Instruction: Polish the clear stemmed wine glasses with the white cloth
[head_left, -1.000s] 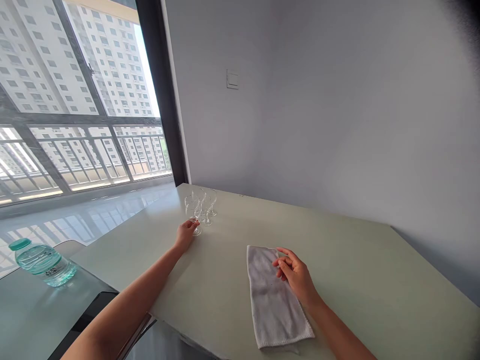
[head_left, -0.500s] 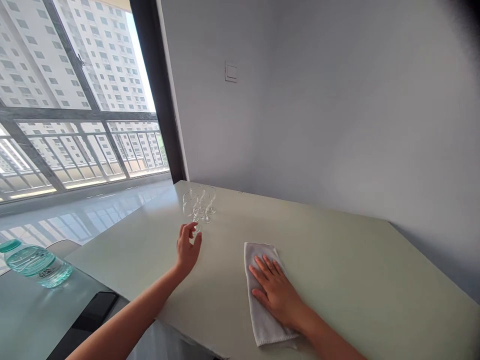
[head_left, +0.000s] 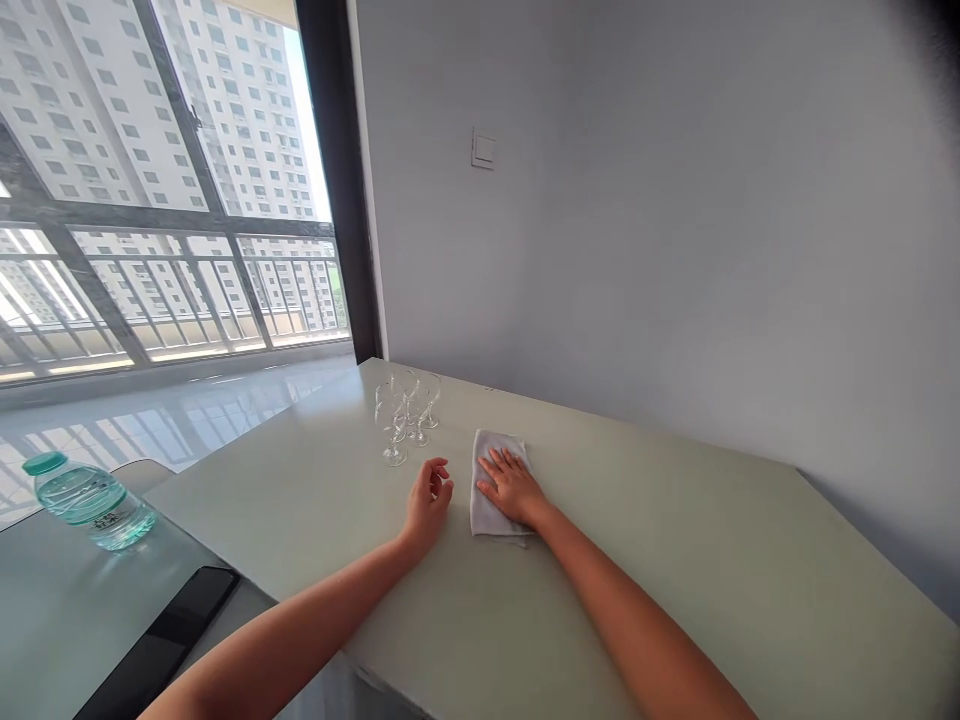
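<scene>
My right hand [head_left: 511,490] lies flat on a folded light grey cloth [head_left: 489,520], its fingers spread, pressing it against the pale green tabletop [head_left: 645,560]. To its left, my left hand [head_left: 429,500] is held with loosely curled fingers and the thumb apart; nothing is in it. Several clear stemmed glasses [head_left: 393,455] stand upright in a cluster just beyond my left hand, which does not touch them. Their overlapping outlines make single glasses hard to separate.
A water bottle with a green cap [head_left: 94,505] and a black phone-like slab [head_left: 157,640] lie on a lower surface at the left. A grey wall [head_left: 675,250] borders the table's far side. A large window [head_left: 172,210] fills the upper left.
My right hand and the cloth have slid away from me across the table. My left hand has moved right, away from the glasses and closer to the cloth. The view has shifted slightly.
</scene>
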